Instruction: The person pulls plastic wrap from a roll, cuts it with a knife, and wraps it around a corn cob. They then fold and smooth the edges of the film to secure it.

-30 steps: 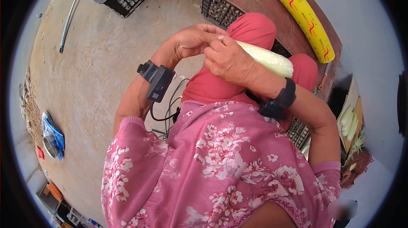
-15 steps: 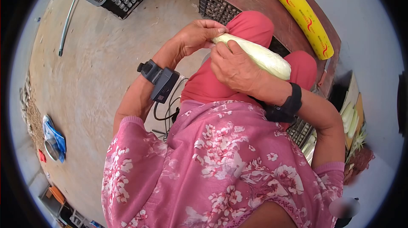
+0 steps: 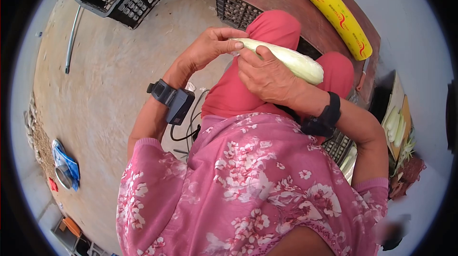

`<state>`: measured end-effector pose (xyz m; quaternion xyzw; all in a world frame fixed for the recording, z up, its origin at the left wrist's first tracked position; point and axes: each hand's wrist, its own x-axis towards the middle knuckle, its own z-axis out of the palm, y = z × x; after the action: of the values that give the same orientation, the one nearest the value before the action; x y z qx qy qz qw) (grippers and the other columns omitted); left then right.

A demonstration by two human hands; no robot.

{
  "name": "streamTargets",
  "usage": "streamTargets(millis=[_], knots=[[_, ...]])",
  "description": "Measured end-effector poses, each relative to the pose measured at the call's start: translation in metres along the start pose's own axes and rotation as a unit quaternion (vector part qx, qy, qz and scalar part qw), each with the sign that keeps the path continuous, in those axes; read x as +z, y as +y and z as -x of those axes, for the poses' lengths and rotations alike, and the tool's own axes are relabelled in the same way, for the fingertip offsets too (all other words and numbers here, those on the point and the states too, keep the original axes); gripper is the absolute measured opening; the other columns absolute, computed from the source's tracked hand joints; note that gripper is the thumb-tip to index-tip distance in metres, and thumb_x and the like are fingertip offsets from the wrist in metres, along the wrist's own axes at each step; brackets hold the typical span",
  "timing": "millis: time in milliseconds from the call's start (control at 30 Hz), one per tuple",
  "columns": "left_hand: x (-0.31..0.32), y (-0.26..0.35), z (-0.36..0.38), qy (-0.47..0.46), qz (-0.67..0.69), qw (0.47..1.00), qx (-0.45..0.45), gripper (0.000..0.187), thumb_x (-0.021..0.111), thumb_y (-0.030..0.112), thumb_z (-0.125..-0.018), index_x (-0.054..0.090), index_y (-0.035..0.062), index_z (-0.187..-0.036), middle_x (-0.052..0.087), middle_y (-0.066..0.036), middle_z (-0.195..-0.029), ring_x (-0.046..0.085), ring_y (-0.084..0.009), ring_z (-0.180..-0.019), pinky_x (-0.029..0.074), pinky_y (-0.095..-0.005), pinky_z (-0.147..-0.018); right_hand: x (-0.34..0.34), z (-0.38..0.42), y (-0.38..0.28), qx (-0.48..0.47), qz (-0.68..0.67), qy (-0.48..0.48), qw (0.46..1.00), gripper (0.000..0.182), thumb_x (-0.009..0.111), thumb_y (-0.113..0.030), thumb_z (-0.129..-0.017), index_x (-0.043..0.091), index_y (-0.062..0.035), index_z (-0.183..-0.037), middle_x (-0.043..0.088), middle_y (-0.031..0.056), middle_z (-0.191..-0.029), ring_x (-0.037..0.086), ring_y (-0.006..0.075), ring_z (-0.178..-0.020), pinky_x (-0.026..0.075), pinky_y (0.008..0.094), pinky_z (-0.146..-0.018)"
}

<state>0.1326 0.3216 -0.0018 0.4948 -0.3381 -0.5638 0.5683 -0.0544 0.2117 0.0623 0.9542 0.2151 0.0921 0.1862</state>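
Note:
A long pale-green vegetable (image 3: 298,65), shaped like an ear of corn in its husk, lies slantwise over my knees. A shiny clear film seems to cover it. My left hand (image 3: 214,47) is closed at its narrow left end, thumb and fingers pinching there; what exactly lies between the fingertips is too small to make out. Curled against the near side is my right hand (image 3: 267,72), its thumb and forefinger near the narrow end. That hand hides part of the vegetable, while the broad end sticks out to the right.
A yellow printed roll (image 3: 329,10) rests on the dark red tabletop (image 3: 281,0) ahead. Black crates (image 3: 143,0) stand far left, and another crate (image 3: 236,10) is under the table edge. Similar pale vegetables (image 3: 395,125) lie at right. Cables (image 3: 191,122) are by my left leg.
The view has shifted slightly. My left thumb has come down over the vegetable's narrow end, and the left wrist has lowered a little. Both hands stay on the vegetable.

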Motion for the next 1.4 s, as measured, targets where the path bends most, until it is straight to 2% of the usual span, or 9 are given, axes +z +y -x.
streamTargets(millis=[100,200,300,433,533,633,833,1033,1400], knots=[[0.001,0.0,0.002,0.0,-0.033,0.999,-0.016,0.041,0.069,0.019,-0.093,0.061,-0.0004,-0.128,0.069,-0.008,-0.111,0.063,-0.0135,-0.101,0.051,-0.0289,-0.092,0.005,0.002,0.002,-0.008,-0.055,-0.016,0.998,0.022,0.055,-0.022,-0.079,0.067,-0.0091,-0.092,0.062,0.0039,-0.099,0.051,0.0216,-0.115,0.031,0.0424,-0.1],[0.011,-0.003,0.005,0.037,0.001,0.999,0.001,0.035,0.069,0.017,-0.093,0.065,0.001,-0.125,0.069,-0.003,-0.101,0.059,-0.0093,-0.087,0.05,-0.0249,-0.079,-0.004,0.009,0.01,-0.038,-0.225,-0.003,0.974,0.017,0.058,-0.018,-0.079,0.066,-0.0077,-0.091,0.062,0.0045,-0.099,0.053,0.0211,-0.112,0.035,0.0406,-0.097],[0.018,0.001,0.007,0.054,-0.031,0.998,0.018,0.033,0.069,0.017,-0.094,0.067,0.0033,-0.124,0.069,-0.001,-0.099,0.056,-0.0082,-0.082,0.049,-0.0237,-0.074,-0.013,0.023,0.009,-0.033,-0.279,0.067,0.957,0.012,0.06,-0.019,-0.077,0.065,-0.0117,-0.084,0.063,-0.0001,-0.094,0.057,0.0168,-0.1,0.041,0.0345,-0.086],[0.021,0.002,0.006,0.061,-0.029,0.997,0.027,0.03,0.068,0.017,-0.094,0.068,0.0046,-0.122,0.069,0.0,-0.097,0.054,-0.007,-0.078,0.048,-0.0226,-0.07,-0.037,0.051,0.02,0.129,-0.269,0.196,0.934,0.012,0.067,-0.012,-0.078,0.063,-0.0082,-0.089,0.064,0.0039,-0.095,0.062,0.0194,-0.092,0.043,0.0348,-0.082],[0.021,0.005,0.006,0.062,-0.038,0.997,0.027,0.031,0.068,0.018,-0.095,0.068,0.0044,-0.122,0.069,0.0,-0.096,0.054,-0.0066,-0.078,0.047,-0.0223,-0.07,-0.045,0.075,0.027,0.31,-0.263,0.216,0.888,0.013,0.07,-0.005,-0.08,0.064,-0.0051,-0.091,0.066,0.0068,-0.095,0.063,0.0228,-0.09,0.045,0.036,-0.079],[0.025,0.007,0.008,0.066,-0.055,0.996,0.03,0.031,0.067,0.019,-0.095,0.068,0.0044,-0.123,0.07,-0.001,-0.096,0.054,-0.0061,-0.077,0.047,-0.0221,-0.068,-0.041,0.091,0.03,0.422,-0.332,0.203,0.819,0.012,0.069,-0.001,-0.082,0.065,-0.0033,-0.093,0.066,0.0092,-0.093,0.064,0.0262,-0.087,0.048,0.038,-0.075],[0.034,0.011,0.016,0.079,-0.107,0.99,0.051,0.029,0.068,0.015,-0.095,0.068,0.0037,-0.122,0.068,0.0,-0.096,0.055,-0.0046,-0.077,0.047,-0.0209,-0.064,-0.044,0.092,0.026,0.438,-0.399,0.146,0.792,0.008,0.066,-0.006,-0.085,0.064,-0.0032,-0.092,0.066,0.009,-0.094,0.062,0.0285,-0.086,0.047,0.0396,-0.076],[0.039,0.015,0.017,0.082,-0.124,0.987,0.061,0.032,0.072,0.01,-0.091,0.068,0.003,-0.122,0.064,0.0,-0.097,0.057,-0.0063,-0.08,0.048,-0.0217,-0.067,-0.038,0.086,0.022,0.394,-0.346,0.111,0.844,0.01,0.065,-0.009,-0.086,0.065,-0.0057,-0.096,0.061,0.0054,-0.099,0.057,0.0256,-0.095,0.041,0.0389,-0.083],[0.04,0.023,0.015,0.035,-0.16,0.983,0.079,0.042,0.074,0.0,-0.085,0.065,0.0014,-0.126,0.057,-0.004,-0.115,0.058,-0.0103,-0.099,0.051,-0.0222,-0.081,-0.026,0.077,0.022,0.337,-0.296,0.088,0.889,0.007,0.063,-0.008,-0.085,0.067,-0.0066,-0.09,0.057,0.0031,-0.093,0.054,0.0219,-0.089,0.039,0.0367,-0.078]])
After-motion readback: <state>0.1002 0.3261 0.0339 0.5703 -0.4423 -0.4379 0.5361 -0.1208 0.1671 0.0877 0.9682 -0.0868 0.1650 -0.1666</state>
